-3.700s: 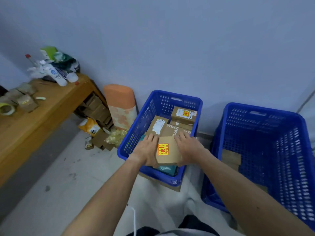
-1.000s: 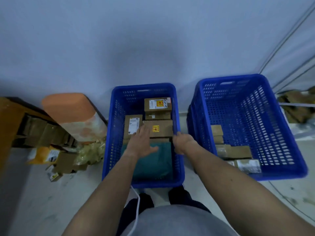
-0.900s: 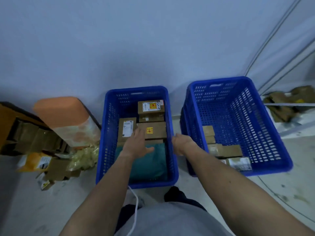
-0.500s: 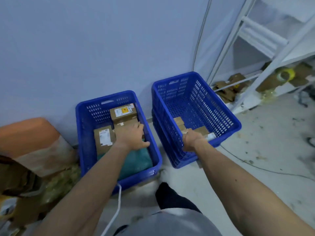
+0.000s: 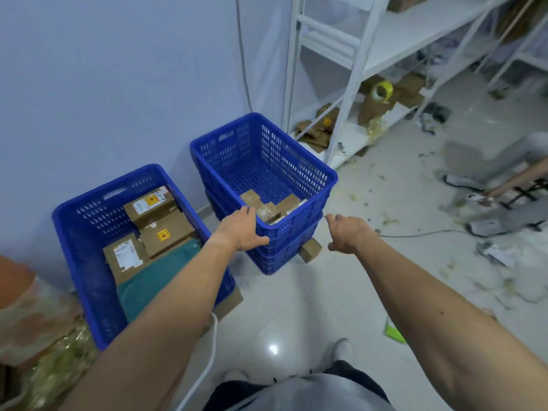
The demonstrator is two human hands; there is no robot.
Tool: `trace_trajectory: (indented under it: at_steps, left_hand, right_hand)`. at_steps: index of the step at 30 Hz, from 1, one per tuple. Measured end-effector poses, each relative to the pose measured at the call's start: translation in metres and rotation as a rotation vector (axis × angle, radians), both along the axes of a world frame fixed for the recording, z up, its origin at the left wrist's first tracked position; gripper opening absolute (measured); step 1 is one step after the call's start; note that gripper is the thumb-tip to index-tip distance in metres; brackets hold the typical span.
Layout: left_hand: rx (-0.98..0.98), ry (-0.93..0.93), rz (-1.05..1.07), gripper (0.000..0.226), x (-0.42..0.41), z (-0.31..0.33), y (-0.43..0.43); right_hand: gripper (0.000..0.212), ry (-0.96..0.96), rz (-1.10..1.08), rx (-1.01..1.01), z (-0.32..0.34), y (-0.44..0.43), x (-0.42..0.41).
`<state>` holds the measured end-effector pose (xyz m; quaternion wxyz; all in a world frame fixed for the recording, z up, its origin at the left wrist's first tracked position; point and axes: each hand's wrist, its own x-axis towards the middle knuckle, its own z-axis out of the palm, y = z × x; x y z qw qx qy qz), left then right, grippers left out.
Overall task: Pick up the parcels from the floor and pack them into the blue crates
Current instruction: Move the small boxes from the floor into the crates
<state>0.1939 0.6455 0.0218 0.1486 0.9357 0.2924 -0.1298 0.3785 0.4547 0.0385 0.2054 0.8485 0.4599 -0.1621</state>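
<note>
Two blue crates stand by the wall. The left crate (image 5: 89, 271) holds three brown cardboard parcels (image 5: 166, 237) and a teal bag (image 5: 154, 280). The right crate (image 5: 302, 223), stacked on another, holds several small brown parcels (image 5: 268, 213). My left hand (image 5: 240, 231) hovers with loose fingers at the near left corner of the right crate, holding nothing. My right hand (image 5: 347, 232) hangs open and empty in the air just right of that crate. A small brown parcel (image 5: 310, 250) lies on the floor at the crate's near corner.
White metal shelving (image 5: 350, 72) with cardboard scraps and a yellow tape roll (image 5: 382, 90) stands at the back right. Another person's arm (image 5: 516, 180) reaches over the littered floor at the right. White parcels (image 5: 498, 253) and scraps lie there. An orange roll (image 5: 14, 292) is at the left.
The view has swung right, away from the left crate. My left hand left the parcels in the left crate and moved to the right crate's corner. My right hand moved off to that crate's right.
</note>
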Motion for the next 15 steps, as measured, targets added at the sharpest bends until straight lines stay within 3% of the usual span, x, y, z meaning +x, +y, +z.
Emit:
trace_trajectory:
  at_steps: [8, 15]
  left_hand:
    - [0.005, 0.030, -0.026, 0.088, 0.105, -0.020, -0.106]
    - [-0.036, 0.047, 0.088, 0.082, 0.187, -0.033, -0.191]
  right_hand:
    - [0.080, 0.028, -0.033, 0.017, -0.026, -0.117, 0.095]
    - [0.088, 0.052, 0.142, -0.012, -0.062, -0.177, 0.181]
